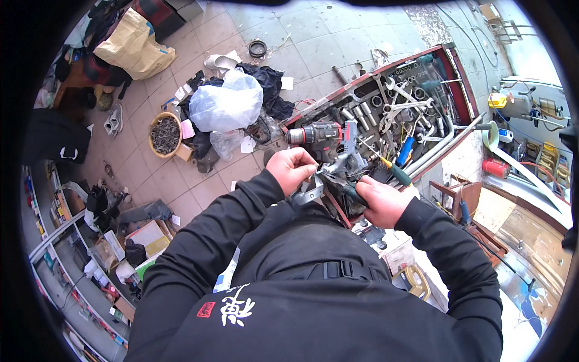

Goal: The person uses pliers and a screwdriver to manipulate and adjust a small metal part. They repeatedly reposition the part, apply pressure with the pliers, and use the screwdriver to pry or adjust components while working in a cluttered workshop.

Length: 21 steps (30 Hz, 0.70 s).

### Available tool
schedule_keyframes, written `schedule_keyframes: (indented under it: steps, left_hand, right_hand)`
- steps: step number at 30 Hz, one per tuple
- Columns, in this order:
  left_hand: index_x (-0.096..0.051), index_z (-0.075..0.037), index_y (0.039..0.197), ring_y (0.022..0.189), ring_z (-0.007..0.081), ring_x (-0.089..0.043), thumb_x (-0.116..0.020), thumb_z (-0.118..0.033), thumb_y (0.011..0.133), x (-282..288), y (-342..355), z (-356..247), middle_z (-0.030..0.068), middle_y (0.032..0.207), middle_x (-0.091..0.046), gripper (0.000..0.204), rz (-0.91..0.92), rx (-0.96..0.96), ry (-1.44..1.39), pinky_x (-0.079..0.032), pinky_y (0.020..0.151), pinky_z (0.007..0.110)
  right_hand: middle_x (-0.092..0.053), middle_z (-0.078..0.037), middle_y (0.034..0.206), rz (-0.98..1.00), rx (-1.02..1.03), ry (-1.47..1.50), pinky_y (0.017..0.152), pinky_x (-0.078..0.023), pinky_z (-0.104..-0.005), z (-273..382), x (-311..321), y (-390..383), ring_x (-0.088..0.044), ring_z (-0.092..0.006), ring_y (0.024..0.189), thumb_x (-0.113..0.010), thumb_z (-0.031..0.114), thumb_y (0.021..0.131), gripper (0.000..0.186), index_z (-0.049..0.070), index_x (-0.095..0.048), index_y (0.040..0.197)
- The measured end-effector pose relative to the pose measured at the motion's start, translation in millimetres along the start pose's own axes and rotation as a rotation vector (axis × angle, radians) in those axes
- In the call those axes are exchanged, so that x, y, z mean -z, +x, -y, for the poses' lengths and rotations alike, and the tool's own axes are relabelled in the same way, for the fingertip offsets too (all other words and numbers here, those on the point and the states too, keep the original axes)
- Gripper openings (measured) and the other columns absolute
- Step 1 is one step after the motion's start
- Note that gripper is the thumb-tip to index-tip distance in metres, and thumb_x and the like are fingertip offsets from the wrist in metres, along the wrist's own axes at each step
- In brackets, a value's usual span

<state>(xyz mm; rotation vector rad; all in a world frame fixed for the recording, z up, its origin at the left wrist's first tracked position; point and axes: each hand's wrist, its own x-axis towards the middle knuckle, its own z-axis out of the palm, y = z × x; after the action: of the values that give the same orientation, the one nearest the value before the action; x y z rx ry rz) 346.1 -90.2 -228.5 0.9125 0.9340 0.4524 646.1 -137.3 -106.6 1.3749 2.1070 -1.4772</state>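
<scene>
My left hand pinches at the near edge of the tool tray, thumb and forefinger together on a small part too tiny to name. Grey metal pieces sit just beneath those fingertips. My right hand is wrapped round a dark-handled hand tool, whose metal end points left to the same grey pieces. Whether it is a pair of pliers, I cannot tell. Just beyond my hands lies a black and red power drill. A screwdriver with a green handle rests near my right hand, and a blue handle lies farther off.
A red-edged tool tray holds wrenches, sockets and long bars. On the tiled floor stand a basket of screws or bolts and a clear plastic bag. Cluttered shelves line the left; a red-brown vise-like stand is at right.
</scene>
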Motion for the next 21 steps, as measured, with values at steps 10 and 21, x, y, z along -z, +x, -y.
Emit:
schedule_keyframes:
  steps: [10,21]
  left_hand:
    - [-0.069,0.0,0.112,0.096,0.0118,-0.072,-0.073,-0.002,0.107,-5,-4,22,0.0034,0.102,-0.074,0.006,-0.004,-0.04,-0.071,-0.06,0.091,0.031]
    - [-0.069,-0.001,0.111,0.099,0.0115,-0.072,-0.069,0.006,0.106,-3,-2,28,0.0039,0.105,-0.076,0.009,0.065,-0.162,-0.088,-0.06,0.094,0.031]
  right_hand:
    - [-0.062,-0.026,0.109,-0.008,0.048,0.232,0.098,-0.054,-0.0509,-15,-12,4,-0.063,-0.048,0.112,-0.072,0.004,0.084,0.025,-0.004,-0.061,0.104]
    - [-0.066,-0.016,0.1,0.146,-0.222,0.425,0.091,-0.056,-0.0449,7,11,3,-0.068,-0.0351,0.1,-0.068,0.001,0.084,0.021,0.002,-0.065,0.104]
